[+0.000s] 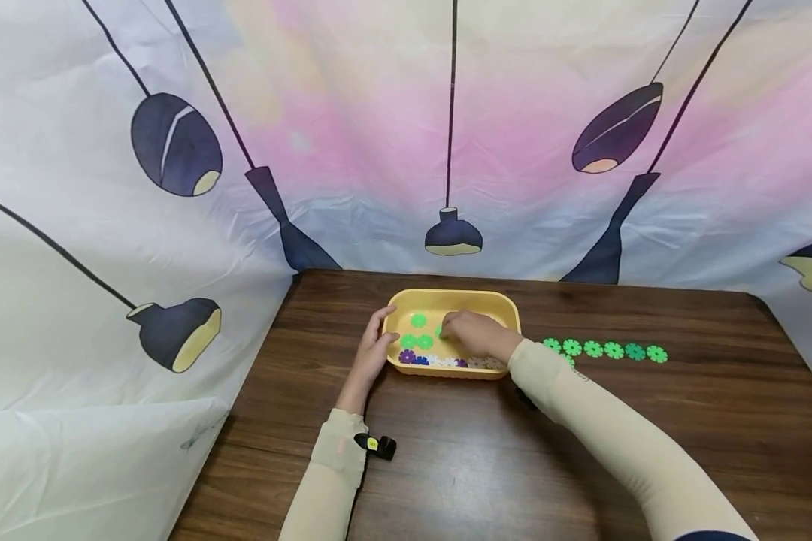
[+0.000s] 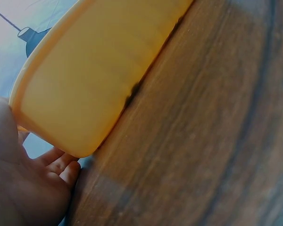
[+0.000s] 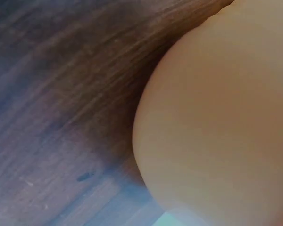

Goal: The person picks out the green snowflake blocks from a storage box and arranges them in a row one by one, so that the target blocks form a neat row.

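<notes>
We should steady the yellow rectangular plastic tray (image 1: 467, 300) with our left hand (image 1: 371, 353) gripping its left rim, and lift the green flower-shaped plastic disc (image 1: 437, 330) mid-tray by its edge, though we cannot tell whether our right hand's (image 1: 477, 334) fingers pinch it.

Head view looks down — wrist views crowd the tray (image 2: 94, 80).

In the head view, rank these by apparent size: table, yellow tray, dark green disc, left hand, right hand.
Largest to smallest:
1. table
2. yellow tray
3. left hand and right hand: too alike to rank
4. dark green disc, clearly smallest
</notes>
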{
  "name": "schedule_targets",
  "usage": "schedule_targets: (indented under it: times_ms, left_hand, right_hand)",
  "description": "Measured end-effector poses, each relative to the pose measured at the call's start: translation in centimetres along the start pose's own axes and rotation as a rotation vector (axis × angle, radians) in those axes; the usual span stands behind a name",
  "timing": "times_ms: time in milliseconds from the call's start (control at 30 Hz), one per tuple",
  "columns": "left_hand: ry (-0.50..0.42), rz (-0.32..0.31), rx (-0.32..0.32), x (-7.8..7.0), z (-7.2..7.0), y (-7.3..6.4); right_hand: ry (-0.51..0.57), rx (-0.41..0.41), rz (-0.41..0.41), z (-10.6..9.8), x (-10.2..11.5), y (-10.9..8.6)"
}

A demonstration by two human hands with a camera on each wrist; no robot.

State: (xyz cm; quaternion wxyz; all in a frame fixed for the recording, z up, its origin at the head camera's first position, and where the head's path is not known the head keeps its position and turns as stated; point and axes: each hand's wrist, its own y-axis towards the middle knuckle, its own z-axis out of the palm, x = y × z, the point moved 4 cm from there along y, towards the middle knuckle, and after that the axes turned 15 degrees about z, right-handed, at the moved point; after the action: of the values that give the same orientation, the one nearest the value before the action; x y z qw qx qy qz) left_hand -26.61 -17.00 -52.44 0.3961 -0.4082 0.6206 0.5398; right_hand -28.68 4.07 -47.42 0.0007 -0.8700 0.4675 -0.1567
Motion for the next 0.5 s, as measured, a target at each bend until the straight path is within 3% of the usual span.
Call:
schedule_targets:
  times_ms: [500]
  left_hand:
    - [0.012, -0.018, 0.005, 0.07, -0.06, -0.08]
  right_hand:
    - [0.095, -0.038, -0.069, 0.55, -0.22, -0.55]
